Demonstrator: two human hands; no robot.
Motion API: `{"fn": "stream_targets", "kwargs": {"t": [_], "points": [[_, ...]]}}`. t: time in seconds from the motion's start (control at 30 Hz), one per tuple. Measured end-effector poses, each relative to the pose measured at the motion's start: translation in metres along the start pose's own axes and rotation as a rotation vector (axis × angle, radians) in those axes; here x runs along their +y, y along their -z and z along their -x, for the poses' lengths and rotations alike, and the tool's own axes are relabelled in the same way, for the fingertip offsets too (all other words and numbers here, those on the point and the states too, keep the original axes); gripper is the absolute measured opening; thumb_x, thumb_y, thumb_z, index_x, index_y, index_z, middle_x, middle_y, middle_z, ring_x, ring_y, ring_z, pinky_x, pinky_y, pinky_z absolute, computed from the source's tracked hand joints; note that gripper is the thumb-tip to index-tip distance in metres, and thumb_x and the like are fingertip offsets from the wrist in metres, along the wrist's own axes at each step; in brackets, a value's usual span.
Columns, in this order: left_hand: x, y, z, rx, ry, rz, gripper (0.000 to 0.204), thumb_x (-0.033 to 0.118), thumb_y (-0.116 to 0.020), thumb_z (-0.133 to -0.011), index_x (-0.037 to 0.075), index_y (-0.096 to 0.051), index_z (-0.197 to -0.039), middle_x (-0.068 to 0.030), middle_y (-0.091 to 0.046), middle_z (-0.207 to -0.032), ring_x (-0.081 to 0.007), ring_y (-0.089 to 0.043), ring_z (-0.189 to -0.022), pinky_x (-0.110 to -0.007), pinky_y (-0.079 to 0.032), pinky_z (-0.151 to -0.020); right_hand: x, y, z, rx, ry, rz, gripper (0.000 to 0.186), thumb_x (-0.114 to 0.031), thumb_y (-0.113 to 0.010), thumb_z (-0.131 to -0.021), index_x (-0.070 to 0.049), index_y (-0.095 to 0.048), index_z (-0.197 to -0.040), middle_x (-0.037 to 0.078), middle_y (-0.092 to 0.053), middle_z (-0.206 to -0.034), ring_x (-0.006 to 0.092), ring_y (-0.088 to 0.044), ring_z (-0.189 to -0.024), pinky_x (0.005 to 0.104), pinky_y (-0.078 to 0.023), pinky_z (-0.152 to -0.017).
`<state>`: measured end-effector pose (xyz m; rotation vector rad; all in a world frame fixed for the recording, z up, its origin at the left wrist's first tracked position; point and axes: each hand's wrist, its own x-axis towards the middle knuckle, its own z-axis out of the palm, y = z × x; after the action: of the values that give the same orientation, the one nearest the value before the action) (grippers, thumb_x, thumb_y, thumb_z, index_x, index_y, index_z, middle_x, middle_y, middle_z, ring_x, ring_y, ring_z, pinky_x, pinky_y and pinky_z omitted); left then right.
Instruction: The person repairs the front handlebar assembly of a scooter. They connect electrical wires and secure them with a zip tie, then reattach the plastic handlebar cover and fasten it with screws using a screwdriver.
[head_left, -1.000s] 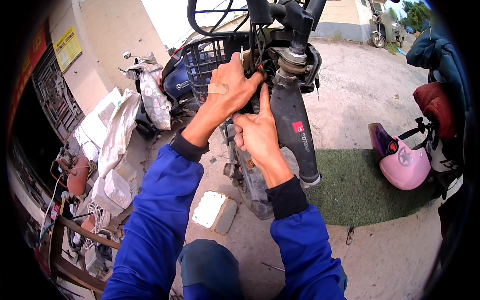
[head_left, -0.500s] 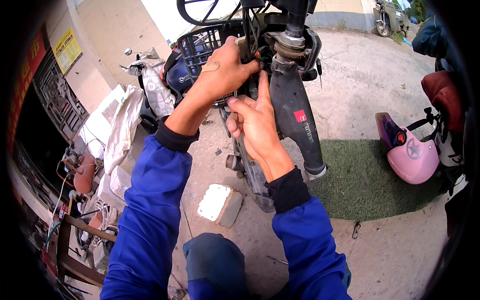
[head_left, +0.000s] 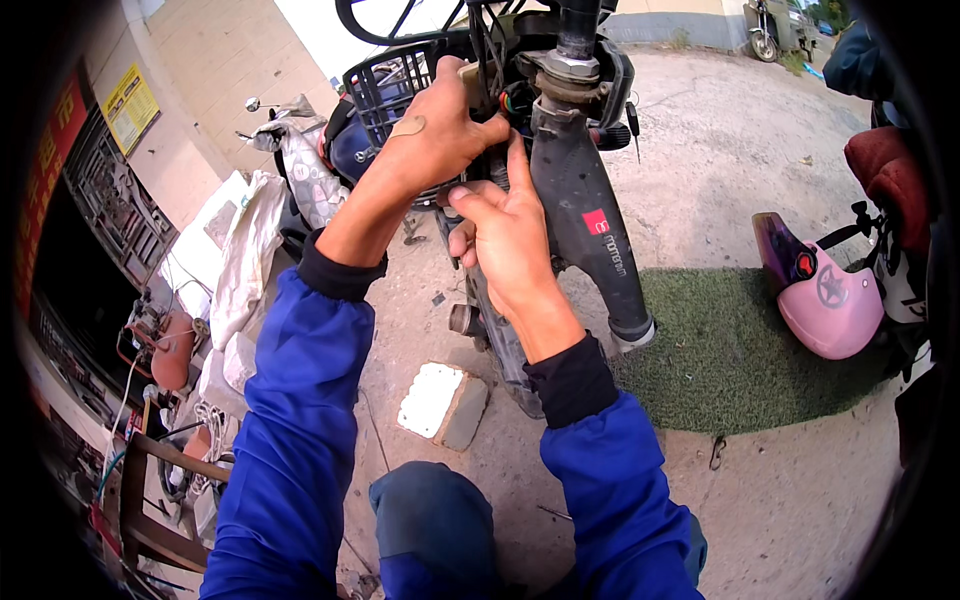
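Observation:
At the front of a two-wheeler, both my hands work beside its dark frame tube (head_left: 583, 210). My left hand (head_left: 435, 135), a plaster on its back, is closed near a bundle of wires (head_left: 490, 55); whatever its fingers hold is hidden behind the hand. A tan edge of something (head_left: 468, 82) shows by its knuckles. My right hand (head_left: 508, 240) lies just below, palm partly turned up, index finger stretched to the left thumb. Its thumb is apart from the index finger, the other fingers loosely curled. Small coloured wires (head_left: 508, 100) show above the fingertips.
A black basket (head_left: 390, 90) and a parked scooter (head_left: 350, 150) stand behind my left hand. Below lies a pale block (head_left: 440, 405) on the concrete. To the right are a green mat (head_left: 710, 350), a pink helmet (head_left: 832, 310) and a dark red padded thing (head_left: 885, 175).
The view has shifted slightly, so the frame tube sits a little farther left and higher. My hands keep nearly the same pose at the wires, the right index still stretched.

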<state>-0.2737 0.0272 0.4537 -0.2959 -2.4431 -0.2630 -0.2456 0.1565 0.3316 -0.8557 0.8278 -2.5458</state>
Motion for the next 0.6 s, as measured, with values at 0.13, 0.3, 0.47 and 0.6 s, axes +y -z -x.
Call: {"fn": "stream_targets", "kwargs": {"t": [0.13, 0.3, 0.47, 0.6], "points": [[0.011, -0.002, 0.003, 0.007, 0.000, -0.066, 0.070, 0.024, -0.087, -0.089, -0.012, -0.044, -0.131, -0.0310, -0.075, -0.100, -0.0430, -0.080, -0.095, -0.047, -0.062, -0.083, 0.007, 0.005, -0.010, 0.091, 0.094, 0.432, 0.099, -0.004, -0.064, -0.102, -0.015, -0.004, -0.181, 0.012, -0.073, -0.087, 0.0187, -0.065, -0.059, 0.0348, -0.051, -0.054], [0.005, -0.003, 0.006, 0.000, 0.006, -0.013, 0.067, 0.022, -0.087, -0.090, -0.010, -0.045, -0.131, -0.0314, -0.076, -0.103, -0.0425, -0.080, -0.097, -0.047, -0.062, -0.084, 0.013, 0.009, -0.017, 0.114, 0.141, 0.625, 0.094, -0.004, -0.062, -0.100, -0.007, -0.006, -0.175, 0.010, -0.069, -0.074, 0.0194, -0.064, -0.055, 0.0380, -0.051, -0.054], [-0.005, -0.005, 0.009, 0.002, -0.035, 0.128, 0.055, 0.013, -0.081, -0.096, -0.008, -0.046, -0.132, -0.0280, -0.075, -0.112, -0.0349, -0.078, -0.106, -0.045, -0.061, -0.090, 0.012, 0.008, -0.019, 0.092, 0.122, 0.643, 0.093, -0.003, -0.062, -0.100, -0.002, -0.005, -0.173, 0.012, -0.069, -0.074, 0.0205, -0.064, -0.054, 0.0394, -0.052, -0.056], [0.014, 0.000, 0.010, -0.059, 0.024, 0.265, 0.049, 0.005, -0.077, -0.099, -0.007, -0.046, -0.135, -0.0193, -0.072, -0.117, -0.0213, -0.070, -0.108, -0.039, -0.059, -0.092, 0.015, 0.011, -0.027, 0.111, 0.101, 0.674, 0.094, -0.002, -0.062, -0.101, -0.003, -0.002, -0.174, 0.012, -0.069, -0.077, 0.0197, -0.064, -0.056, 0.0385, -0.052, -0.055]]}}
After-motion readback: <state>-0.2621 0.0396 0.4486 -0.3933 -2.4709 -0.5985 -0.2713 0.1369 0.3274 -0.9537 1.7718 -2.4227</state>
